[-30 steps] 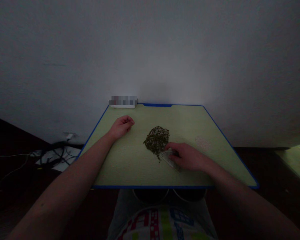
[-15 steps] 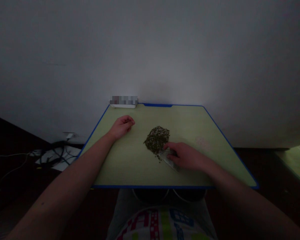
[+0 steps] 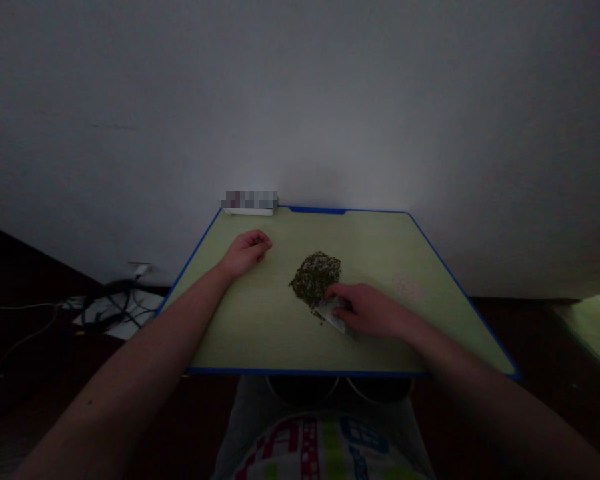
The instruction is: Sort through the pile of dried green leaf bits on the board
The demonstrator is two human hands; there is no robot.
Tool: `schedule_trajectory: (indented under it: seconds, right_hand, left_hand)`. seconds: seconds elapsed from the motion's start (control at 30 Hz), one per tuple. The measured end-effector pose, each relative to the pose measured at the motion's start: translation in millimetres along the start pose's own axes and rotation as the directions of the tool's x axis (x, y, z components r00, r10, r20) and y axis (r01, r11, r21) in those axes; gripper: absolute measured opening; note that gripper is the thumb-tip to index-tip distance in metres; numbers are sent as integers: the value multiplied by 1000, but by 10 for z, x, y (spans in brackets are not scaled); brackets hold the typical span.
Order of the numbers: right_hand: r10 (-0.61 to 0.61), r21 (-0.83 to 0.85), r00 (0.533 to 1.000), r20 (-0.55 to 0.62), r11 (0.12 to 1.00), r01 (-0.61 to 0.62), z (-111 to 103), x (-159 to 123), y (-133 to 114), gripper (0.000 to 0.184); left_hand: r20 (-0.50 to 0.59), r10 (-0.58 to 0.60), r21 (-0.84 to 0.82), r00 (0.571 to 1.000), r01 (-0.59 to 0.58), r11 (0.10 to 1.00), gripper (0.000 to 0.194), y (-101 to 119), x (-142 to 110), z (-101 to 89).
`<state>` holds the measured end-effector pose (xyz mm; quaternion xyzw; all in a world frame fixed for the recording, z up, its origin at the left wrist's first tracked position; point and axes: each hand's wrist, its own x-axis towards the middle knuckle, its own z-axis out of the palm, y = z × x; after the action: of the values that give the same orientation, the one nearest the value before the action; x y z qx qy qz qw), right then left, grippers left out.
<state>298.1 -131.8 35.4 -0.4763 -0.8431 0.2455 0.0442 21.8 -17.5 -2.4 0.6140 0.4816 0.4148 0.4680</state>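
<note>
A loose heap of small dark green beans (image 3: 314, 279), with paler specks among them, lies at the middle of the table (image 3: 260, 327). At its near right edge my right hand (image 3: 363, 308) is closed, thumb and fingers pinching a pale, flat, bag-like piece (image 3: 333, 319). One end of this piece touches the beans; part of it is hidden under the hand. My left hand (image 3: 247, 253) rests on the tabletop left of the heap, fingers curled together. Whatever it may hold is hidden.
Pale pinkish-white grains (image 3: 409, 285) are spread thinly on the table's right side. A white box (image 3: 250, 204) stands at the back left corner, against the wall (image 3: 355, 120). Black cables (image 3: 113, 300) lie on the floor at left. A blue edge borders the table.
My right hand and the pale piece have shifted very slightly at the heap's edge. The left hand stays where it was; the whole view has moved a little.
</note>
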Motion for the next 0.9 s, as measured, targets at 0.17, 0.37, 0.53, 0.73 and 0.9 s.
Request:
schedule_trajectory:
  seconds: [0.17, 0.37, 0.53, 0.73, 0.9]
  right_hand:
    - [-24, -16, 1000, 5, 1000, 24, -13, 36, -3, 28]
    - [-48, -21, 998, 28, 999, 49, -52, 90, -24, 30]
    - [-87, -24, 995, 44, 996, 88, -77, 107, -43, 28]
    - [-113, -25, 991, 67, 993, 115, -73, 114, -36, 30]
    - [-95, -29, 994, 59, 995, 97, -78, 104, -25, 32]
  left_hand:
    - [0, 8, -11, 1000, -8, 1000, 18, -9, 7, 0]
    - [6, 8, 0, 1000, -8, 1000, 18, -30, 15, -10]
    - [10, 9, -8, 1000, -9, 1000, 17, -30, 14, -12]
    - [16, -1, -15, 1000, 2, 1000, 18, -29, 19, -12]
    - [15, 15, -8, 1000, -14, 1000, 18, -47, 26, -16]
